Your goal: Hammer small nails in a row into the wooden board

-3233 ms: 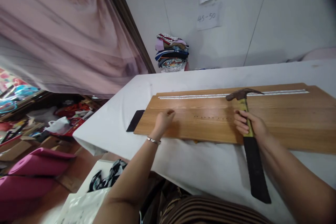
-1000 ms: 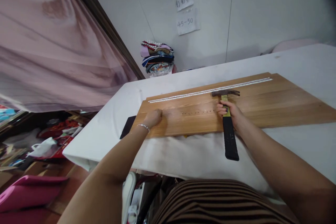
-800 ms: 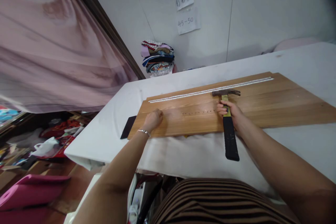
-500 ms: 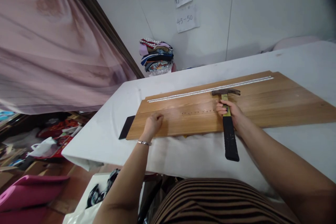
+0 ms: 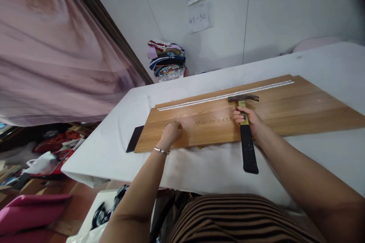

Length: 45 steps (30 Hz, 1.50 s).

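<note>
My right hand (image 5: 248,120) is wrapped round the yellow neck of a claw hammer (image 5: 249,148), whose black grip points back toward me. The dark metal head lies over the wooden board (image 5: 302,110), close to the white strips (image 5: 228,97). My left hand (image 5: 172,133) is over the left part of the board, fingertips pinched together. Whatever they hold, if anything, is too small to make out. Between my two hands runs a row of several small dark points (image 5: 212,121) on the board, too small to tell nails from holes.
The board rests on a table with a white cloth (image 5: 114,121); a dark flat piece (image 5: 134,139) sticks out at its left end. Folded clothes (image 5: 167,60) are stacked at the back. A pink curtain (image 5: 57,53) hangs at left, above a cluttered floor. Paper notes (image 5: 198,17) are on the wall.
My left hand has moved a little to the right over the board, nearer the row of points, and stays pinched. The hammer stays in my right hand. The view has shifted slightly.
</note>
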### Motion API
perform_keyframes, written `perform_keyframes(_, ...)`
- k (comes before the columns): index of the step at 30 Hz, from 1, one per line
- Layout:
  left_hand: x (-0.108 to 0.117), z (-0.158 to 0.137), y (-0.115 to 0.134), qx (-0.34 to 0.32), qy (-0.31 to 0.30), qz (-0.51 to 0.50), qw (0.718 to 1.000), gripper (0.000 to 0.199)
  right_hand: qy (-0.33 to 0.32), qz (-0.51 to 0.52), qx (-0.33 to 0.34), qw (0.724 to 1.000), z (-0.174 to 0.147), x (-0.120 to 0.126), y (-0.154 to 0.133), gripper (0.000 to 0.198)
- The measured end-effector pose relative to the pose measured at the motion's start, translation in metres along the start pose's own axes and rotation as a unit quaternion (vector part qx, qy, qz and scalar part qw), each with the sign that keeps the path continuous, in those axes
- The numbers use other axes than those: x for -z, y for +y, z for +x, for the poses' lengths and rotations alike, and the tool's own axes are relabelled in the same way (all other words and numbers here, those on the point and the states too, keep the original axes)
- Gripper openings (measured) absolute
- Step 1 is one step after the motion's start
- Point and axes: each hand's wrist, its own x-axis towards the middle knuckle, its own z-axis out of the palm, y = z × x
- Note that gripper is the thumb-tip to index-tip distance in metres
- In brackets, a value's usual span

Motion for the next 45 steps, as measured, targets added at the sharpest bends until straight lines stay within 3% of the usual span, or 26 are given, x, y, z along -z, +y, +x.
perform_keyframes(8,-0.012,0.011,-0.003,0.01,-0.007,-0.172,0.985,0.018,-0.021,-0.038,0.002,0.999,0.002,0.003,-0.001,0.023)
perform_keyframes(14,-0.021,0.01,-0.004,-0.018,0.068,-0.305,0.95,0.019,-0.022,-0.034,0.005,0.999,0.001,0.004,-0.001,0.02)
perform_keyframes(25,-0.039,0.024,0.042,-0.065,0.087,-0.474,0.874,0.016,-0.038,-0.063,0.017,0.997,0.003,0.003,0.0,0.021)
perform_keyframes(35,-0.05,0.037,0.073,-0.087,0.092,-0.432,0.893,0.013,-0.06,-0.128,-0.005,0.99,0.005,0.002,0.001,0.007)
perform_keyframes(40,-0.05,0.035,0.075,-0.074,0.085,-0.413,0.904,0.015,-0.094,-0.208,0.003,0.974,0.0,-0.003,0.012,0.017)
perform_keyframes(45,-0.047,0.033,0.074,-0.072,0.085,-0.409,0.906,0.015,-0.086,-0.251,0.01,0.964,-0.007,-0.01,0.017,0.026)
